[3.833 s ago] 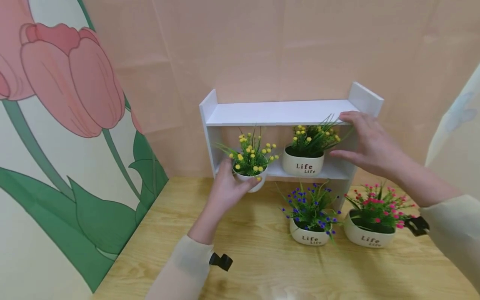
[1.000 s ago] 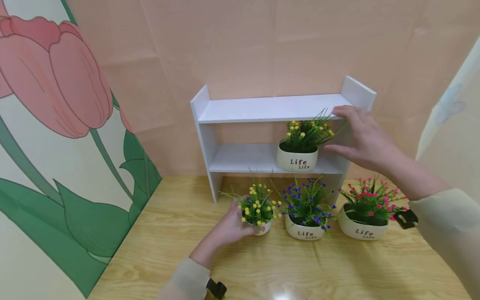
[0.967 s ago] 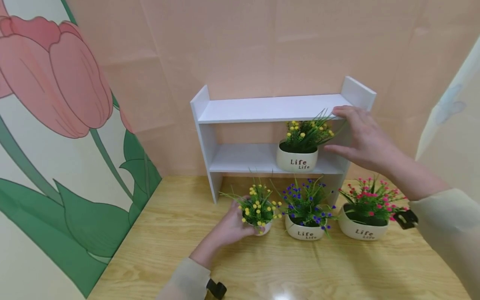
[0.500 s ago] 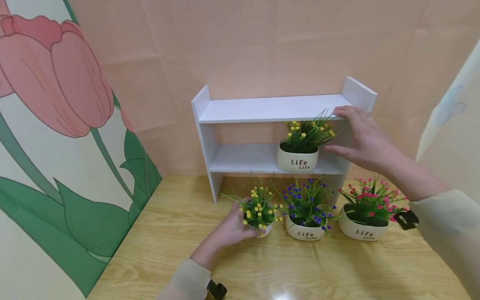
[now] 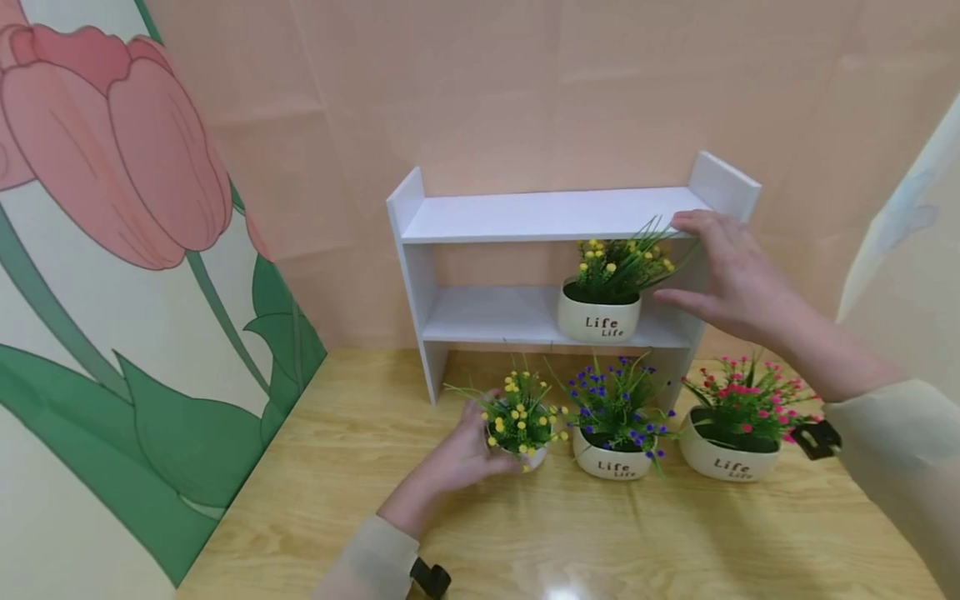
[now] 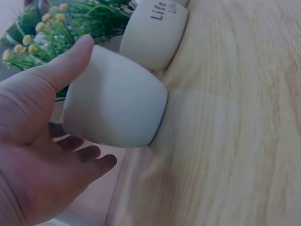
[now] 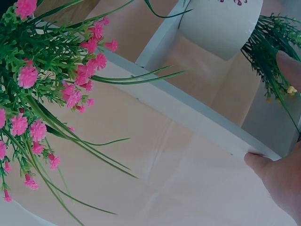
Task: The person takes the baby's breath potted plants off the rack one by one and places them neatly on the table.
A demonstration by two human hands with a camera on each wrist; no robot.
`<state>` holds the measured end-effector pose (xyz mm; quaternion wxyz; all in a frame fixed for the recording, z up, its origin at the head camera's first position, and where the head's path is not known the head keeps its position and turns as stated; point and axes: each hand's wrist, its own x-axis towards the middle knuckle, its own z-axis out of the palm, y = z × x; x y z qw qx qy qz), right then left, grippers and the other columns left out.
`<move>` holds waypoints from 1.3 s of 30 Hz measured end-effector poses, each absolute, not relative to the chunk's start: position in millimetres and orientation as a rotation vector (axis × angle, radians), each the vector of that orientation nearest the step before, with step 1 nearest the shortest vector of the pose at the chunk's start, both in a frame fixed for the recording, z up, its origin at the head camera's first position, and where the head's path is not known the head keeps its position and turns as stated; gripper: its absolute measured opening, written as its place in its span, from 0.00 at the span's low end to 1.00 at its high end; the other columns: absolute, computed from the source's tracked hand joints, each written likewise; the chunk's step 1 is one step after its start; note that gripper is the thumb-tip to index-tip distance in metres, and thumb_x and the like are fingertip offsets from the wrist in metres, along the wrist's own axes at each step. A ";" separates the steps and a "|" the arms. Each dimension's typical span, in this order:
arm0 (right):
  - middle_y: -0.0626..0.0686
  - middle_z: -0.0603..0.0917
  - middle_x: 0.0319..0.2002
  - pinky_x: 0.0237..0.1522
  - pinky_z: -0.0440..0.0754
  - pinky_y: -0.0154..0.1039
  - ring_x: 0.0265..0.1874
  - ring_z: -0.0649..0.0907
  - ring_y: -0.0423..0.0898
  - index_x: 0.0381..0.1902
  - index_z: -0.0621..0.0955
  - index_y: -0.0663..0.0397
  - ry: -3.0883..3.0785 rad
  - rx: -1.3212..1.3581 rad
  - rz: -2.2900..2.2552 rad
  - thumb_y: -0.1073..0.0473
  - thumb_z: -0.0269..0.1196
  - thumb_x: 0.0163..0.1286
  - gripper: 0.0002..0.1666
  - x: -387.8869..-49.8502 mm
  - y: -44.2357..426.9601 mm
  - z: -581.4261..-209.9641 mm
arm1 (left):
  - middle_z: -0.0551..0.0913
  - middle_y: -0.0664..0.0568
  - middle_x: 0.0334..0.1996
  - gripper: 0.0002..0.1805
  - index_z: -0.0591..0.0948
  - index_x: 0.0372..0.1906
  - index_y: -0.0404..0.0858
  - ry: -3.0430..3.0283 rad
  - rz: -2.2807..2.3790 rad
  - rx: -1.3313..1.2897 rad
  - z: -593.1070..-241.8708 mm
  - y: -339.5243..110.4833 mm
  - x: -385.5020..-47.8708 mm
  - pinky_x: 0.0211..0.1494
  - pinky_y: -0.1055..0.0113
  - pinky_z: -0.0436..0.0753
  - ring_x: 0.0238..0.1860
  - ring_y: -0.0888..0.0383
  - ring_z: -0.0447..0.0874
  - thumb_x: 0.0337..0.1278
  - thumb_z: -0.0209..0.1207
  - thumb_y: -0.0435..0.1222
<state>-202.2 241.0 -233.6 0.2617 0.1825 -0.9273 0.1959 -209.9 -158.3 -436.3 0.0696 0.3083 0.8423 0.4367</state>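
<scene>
My left hand (image 5: 459, 454) holds a small white flowerpot with yellow flowers (image 5: 519, 421), which stands on the wooden table. In the left wrist view my thumb lies on the rim of the white pot (image 6: 117, 101); several fingers curl below it, and part of the grip is hidden. Over at the white two-tier shelf (image 5: 555, 217), my right hand (image 5: 738, 271) has its fingers extended against the right end. The right wrist view shows a fingertip touching the side panel (image 7: 188, 101). Beside that hand, a second yellow-flowered pot (image 5: 600, 321) marked "Life" sits on the lower tier.
A blue-flowered pot (image 5: 615, 460) stands just right of the held one, and a pink-flowered pot (image 5: 731, 454) farther right on the table (image 5: 337, 517). Behind the shelf is a beige wall covering (image 5: 487, 100). A tulip-print panel (image 5: 150, 167) stands at left.
Since the oldest frame, my left hand has lowered its yellow-flowered pot from in front of the lower tier to the table, left of the blue flowers. My right hand has stayed at the shelf.
</scene>
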 end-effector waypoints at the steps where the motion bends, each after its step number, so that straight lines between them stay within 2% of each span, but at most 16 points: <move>1: 0.72 0.65 0.78 0.77 0.61 0.79 0.75 0.65 0.78 0.84 0.61 0.60 -2.508 0.494 0.530 0.61 0.86 0.58 0.65 -202.1 241.1 -233.5 | 0.55 0.34 0.85 0.65 0.55 0.89 0.42 2.525 1.328 0.886 -434.7 -159.6 -208.6 0.77 0.33 0.73 0.78 0.31 0.67 0.52 0.85 0.43; 5: 0.71 0.65 0.79 0.77 0.61 0.79 0.75 0.65 0.78 0.84 0.61 0.60 -2.501 0.495 0.528 0.61 0.86 0.58 0.64 -202.4 241.0 -233.7 | 0.54 0.35 0.86 0.70 0.47 0.92 0.48 2.513 1.332 0.786 -428.4 -164.6 -204.7 0.71 0.41 0.82 0.75 0.30 0.72 0.54 0.84 0.48; 10: 0.71 0.65 0.79 0.78 0.60 0.78 0.76 0.65 0.78 0.84 0.61 0.59 -2.501 0.493 0.532 0.61 0.86 0.58 0.64 -202.2 241.0 -233.6 | 0.47 0.35 0.89 0.72 0.43 0.92 0.53 2.503 1.323 0.730 -419.2 -170.9 -200.4 0.71 0.39 0.82 0.77 0.28 0.69 0.55 0.82 0.54; 15: 0.70 0.66 0.79 0.78 0.60 0.78 0.75 0.65 0.77 0.84 0.62 0.58 -2.497 0.498 0.523 0.60 0.86 0.59 0.63 -202.2 241.6 -234.2 | 0.40 0.39 0.90 0.74 0.39 0.92 0.58 2.437 1.411 0.693 -408.2 -177.5 -197.1 0.72 0.40 0.82 0.80 0.25 0.62 0.55 0.83 0.50; 19: 0.69 0.65 0.80 0.79 0.59 0.77 0.76 0.65 0.77 0.84 0.62 0.59 -2.493 0.508 0.523 0.60 0.86 0.59 0.63 -202.1 241.7 -234.4 | 0.39 0.40 0.90 0.74 0.39 0.92 0.56 2.388 1.506 0.702 -397.2 -181.7 -195.0 0.71 0.40 0.82 0.81 0.24 0.59 0.56 0.84 0.43; 22: 0.69 0.65 0.81 0.80 0.58 0.76 0.77 0.65 0.76 0.84 0.62 0.60 -2.493 0.513 0.529 0.60 0.86 0.59 0.63 -201.9 241.7 -234.2 | 0.38 0.40 0.90 0.73 0.40 0.92 0.56 2.402 1.521 0.723 -388.3 -184.2 -193.4 0.72 0.39 0.81 0.81 0.24 0.59 0.57 0.84 0.43; 27: 0.69 0.64 0.81 0.81 0.58 0.76 0.77 0.64 0.76 0.84 0.61 0.60 -2.503 0.504 0.533 0.60 0.85 0.60 0.63 -201.9 240.6 -233.2 | 0.37 0.42 0.91 0.74 0.39 0.92 0.59 2.500 1.467 0.764 -372.3 -186.3 -190.4 0.79 0.37 0.73 0.82 0.27 0.59 0.57 0.83 0.46; 32: 0.69 0.64 0.80 0.80 0.58 0.76 0.77 0.64 0.76 0.84 0.61 0.60 -2.505 0.500 0.529 0.60 0.86 0.59 0.63 -202.0 239.5 -232.6 | 0.39 0.49 0.91 0.75 0.39 0.92 0.56 2.627 1.422 0.796 -353.6 -183.3 -187.4 0.83 0.34 0.63 0.85 0.33 0.55 0.55 0.84 0.48; 39: 0.70 0.64 0.80 0.80 0.58 0.76 0.77 0.64 0.76 0.84 0.61 0.60 -2.516 0.491 0.517 0.59 0.86 0.60 0.64 -200.9 240.1 -232.6 | 0.40 0.49 0.91 0.75 0.41 0.92 0.56 2.764 1.344 0.905 -326.9 -165.7 -186.4 0.85 0.37 0.60 0.88 0.42 0.47 0.54 0.84 0.51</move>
